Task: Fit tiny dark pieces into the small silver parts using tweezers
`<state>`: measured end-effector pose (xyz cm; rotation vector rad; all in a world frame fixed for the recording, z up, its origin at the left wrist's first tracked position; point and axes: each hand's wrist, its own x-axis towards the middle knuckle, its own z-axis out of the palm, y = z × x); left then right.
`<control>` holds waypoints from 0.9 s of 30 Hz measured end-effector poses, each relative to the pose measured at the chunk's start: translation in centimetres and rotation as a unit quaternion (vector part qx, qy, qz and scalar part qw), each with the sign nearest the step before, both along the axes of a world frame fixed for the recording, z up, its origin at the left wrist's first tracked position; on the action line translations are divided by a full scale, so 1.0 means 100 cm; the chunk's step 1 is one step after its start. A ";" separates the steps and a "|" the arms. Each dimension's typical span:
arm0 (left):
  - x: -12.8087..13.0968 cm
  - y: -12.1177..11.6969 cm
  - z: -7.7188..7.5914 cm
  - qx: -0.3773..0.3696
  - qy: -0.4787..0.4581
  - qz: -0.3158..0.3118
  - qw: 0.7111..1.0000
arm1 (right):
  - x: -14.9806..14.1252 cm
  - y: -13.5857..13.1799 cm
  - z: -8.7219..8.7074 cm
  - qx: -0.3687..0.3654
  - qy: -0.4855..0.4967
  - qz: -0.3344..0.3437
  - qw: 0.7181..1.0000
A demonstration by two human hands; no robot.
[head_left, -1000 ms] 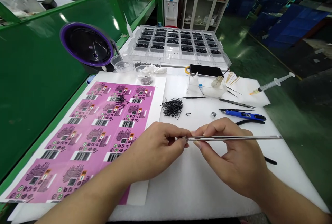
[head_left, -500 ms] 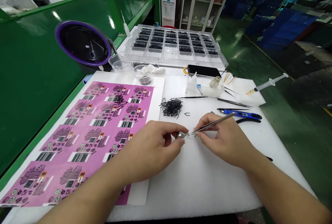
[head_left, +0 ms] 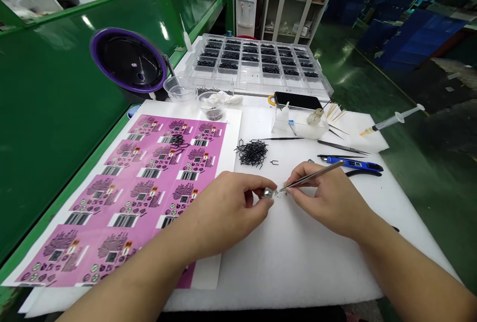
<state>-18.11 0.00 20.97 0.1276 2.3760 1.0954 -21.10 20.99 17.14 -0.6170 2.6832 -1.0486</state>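
Observation:
My left hand (head_left: 231,207) is closed in a pinch on a small round silver part (head_left: 268,193), held just above the white foam mat (head_left: 298,262). My right hand (head_left: 328,198) grips metal tweezers (head_left: 313,175), and their tip touches a tiny dark piece at the silver part. A heap of small black wire clips (head_left: 251,153) lies on the mat just beyond my hands, with one loose clip (head_left: 274,162) beside it.
Pink printed label sheets (head_left: 149,183) cover the left of the bench. Behind are a clear compartment tray of black parts (head_left: 257,61), a purple-rimmed bowl (head_left: 128,61), plastic cups (head_left: 181,91), a phone (head_left: 298,101), a blue knife (head_left: 352,164), spare tweezers (head_left: 341,147) and a syringe (head_left: 395,118).
The tweezers swung from lying level across my right hand to pointing down-left, tip at the silver part. Both hands dropped closer to the mat and have hardly moved since.

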 end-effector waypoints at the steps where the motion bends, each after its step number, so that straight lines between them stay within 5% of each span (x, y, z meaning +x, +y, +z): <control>1: 0.000 0.000 0.000 -0.002 -0.001 -0.001 1.000 | 0.000 0.000 0.000 0.000 0.000 0.000 1.000; 27: 0.000 -0.001 0.002 -0.013 0.000 0.003 1.000 | -0.001 -0.001 -0.001 -0.012 0.003 -0.004 1.000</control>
